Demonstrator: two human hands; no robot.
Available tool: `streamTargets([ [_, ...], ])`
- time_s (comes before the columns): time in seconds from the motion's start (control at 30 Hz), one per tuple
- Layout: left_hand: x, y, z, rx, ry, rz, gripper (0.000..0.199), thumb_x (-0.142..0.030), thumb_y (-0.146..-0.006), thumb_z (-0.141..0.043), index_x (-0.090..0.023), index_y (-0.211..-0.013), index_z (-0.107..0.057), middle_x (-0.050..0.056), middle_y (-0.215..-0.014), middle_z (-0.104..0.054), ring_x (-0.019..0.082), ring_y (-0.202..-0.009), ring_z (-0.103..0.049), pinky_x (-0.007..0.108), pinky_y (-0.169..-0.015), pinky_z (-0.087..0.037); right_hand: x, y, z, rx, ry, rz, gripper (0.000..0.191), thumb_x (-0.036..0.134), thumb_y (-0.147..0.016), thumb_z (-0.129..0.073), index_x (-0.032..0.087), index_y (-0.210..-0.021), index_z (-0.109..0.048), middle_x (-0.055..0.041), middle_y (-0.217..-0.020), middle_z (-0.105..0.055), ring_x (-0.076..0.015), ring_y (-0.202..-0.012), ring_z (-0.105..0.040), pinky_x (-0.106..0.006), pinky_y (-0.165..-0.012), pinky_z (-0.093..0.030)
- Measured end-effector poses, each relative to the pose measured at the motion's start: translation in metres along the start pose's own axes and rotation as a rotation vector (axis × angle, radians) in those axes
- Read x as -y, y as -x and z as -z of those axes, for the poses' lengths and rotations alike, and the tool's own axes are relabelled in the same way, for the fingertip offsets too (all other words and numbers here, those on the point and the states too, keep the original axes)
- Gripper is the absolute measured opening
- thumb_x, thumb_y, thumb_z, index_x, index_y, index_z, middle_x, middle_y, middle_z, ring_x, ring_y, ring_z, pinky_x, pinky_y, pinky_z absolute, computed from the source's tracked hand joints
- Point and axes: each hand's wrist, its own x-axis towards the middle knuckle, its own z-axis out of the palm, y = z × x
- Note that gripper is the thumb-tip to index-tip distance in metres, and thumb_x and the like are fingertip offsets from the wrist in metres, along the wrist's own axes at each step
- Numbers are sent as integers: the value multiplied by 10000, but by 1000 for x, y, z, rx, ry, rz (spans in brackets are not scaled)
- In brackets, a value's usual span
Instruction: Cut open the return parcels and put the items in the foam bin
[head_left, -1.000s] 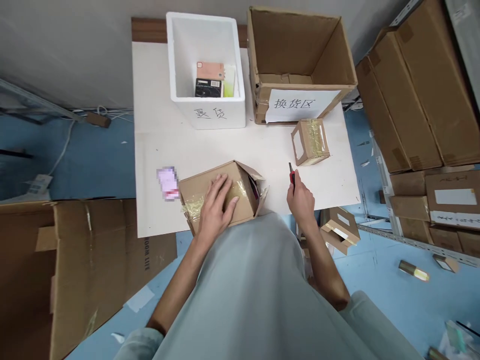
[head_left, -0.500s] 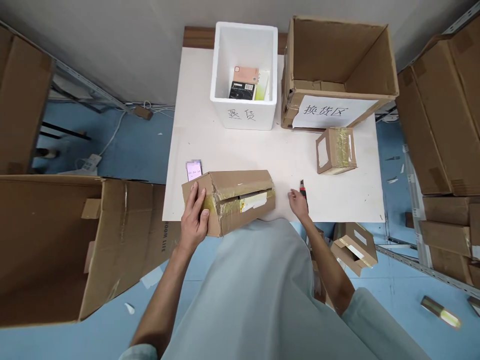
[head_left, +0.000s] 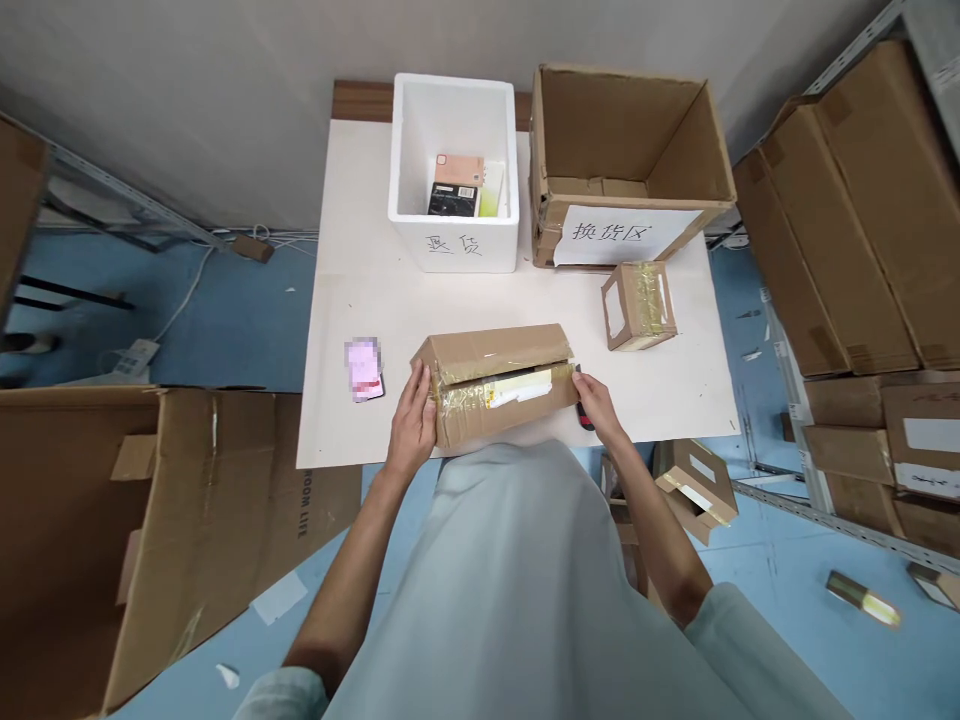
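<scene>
A long taped cardboard box [head_left: 499, 352] lies near the table's front edge, with a narrow gap along its slit tape and a torn white label facing me. My left hand [head_left: 414, 422] grips its left end, fingers against the side. At the opposite end, my right hand [head_left: 596, 402] holds the corner between thumb and fingers. Partly hidden by that hand, a red and black utility knife [head_left: 585, 416] rests on the table. A phone with a pink screen [head_left: 364, 366] lies to the left of the box.
Behind stand a white foam bin [head_left: 469, 245] containing several small packages and a large open carton [head_left: 634, 195] with a paper sign. A small taped box [head_left: 640, 306] sits at the right. A big open carton [head_left: 217, 500] is left of the table; stacked boxes [head_left: 847, 220] line the right.
My right hand has moved from beside the knife onto the box's right end. The box has shifted right, away from the phone, with my left hand still on it. The view has shifted too.
</scene>
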Motion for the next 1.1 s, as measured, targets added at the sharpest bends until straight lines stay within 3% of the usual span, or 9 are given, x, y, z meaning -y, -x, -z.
streamTargets([
  [0.13,12,-25,-28,78,32,106,601,-469,-1149,-356,-193,-1659,-514,195,-1691,-522,317,-1577,-498,578,-1318,-394,-6,-4,29,-82,-86,-49,763,826,-867,-645,170,-1245,-747,-188,-1292,-787,-341,-1218,-717,-508,-1127,-543],
  [0.27,6,-35,-35,-21,160,306,582,-548,-1091,-463,-167,-1484,-660,203,-1474,-676,307,-1319,-682,510,-1112,-582,4,-1,32,-56,-178,37,657,746,-893,-702,201,-1259,-711,-173,-1372,-754,-319,-1296,-697,-494,-1161,-545],
  [0.4,-15,-29,-25,-97,386,482,657,-715,-1077,-440,-165,-1277,-738,196,-1496,-683,311,-1371,-660,488,-1134,-569,14,6,29,-61,-366,2,542,714,-977,-659,256,-1264,-704,-117,-1381,-759,-290,-1342,-698,-489,-1195,-545],
  [0.5,-28,-19,-14,-21,573,584,707,-774,-1083,-363,-185,-1023,-750,184,-1625,-604,349,-1489,-597,530,-1204,-521,11,8,33,-33,-423,-51,543,751,-1017,-589,246,-1116,-761,-127,-1348,-782,-307,-1349,-704,-524,-1219,-527],
  [0.57,-33,-12,-8,52,575,582,616,-777,-1035,-518,-204,-936,-722,165,-1684,-551,377,-1554,-537,558,-1264,-462,7,5,39,-6,-378,-54,602,776,-1033,-534,227,-1005,-781,-154,-1381,-771,-326,-1367,-693,-541,-1218,-524],
  [0.63,-33,-3,-7,132,540,547,534,-712,-918,-763,-232,-1148,-724,151,-1734,-490,379,-1599,-483,564,-1299,-423,3,-5,45,9,-260,-9,596,777,-995,-605,225,-1112,-797,-166,-1493,-713,-341,-1391,-675,-547,-1193,-546],
  [0.77,-25,11,-16,266,493,535,1207,-569,-786,-931,-308,-1747,-251,176,-1832,-297,365,-1683,-343,551,-1308,-420,6,-34,49,110,148,249,824,646,-924,-782,292,-1636,-561,-118,-1809,-377,-349,-1589,-493,-543,-1268,-482],
  [0.93,-10,15,-33,237,384,578,1290,-506,-820,-906,-293,-1800,-95,198,-1826,-302,392,-1604,-470,575,-1298,-425,20,-80,49,252,445,433,591,497,-1098,-561,296,-1654,-558,-89,-1726,-520,-314,-1607,-476,-551,-1347,-385],
  [1.1,0,11,-41,149,262,574,1148,-437,-856,-891,-295,-1783,-229,184,-1735,-481,368,-1430,-651,566,-1230,-505,29,-122,45,300,477,450,915,529,-895,-844,221,-1685,-500,-155,-1717,-515,-364,-1562,-525,-563,-1302,-452],
])
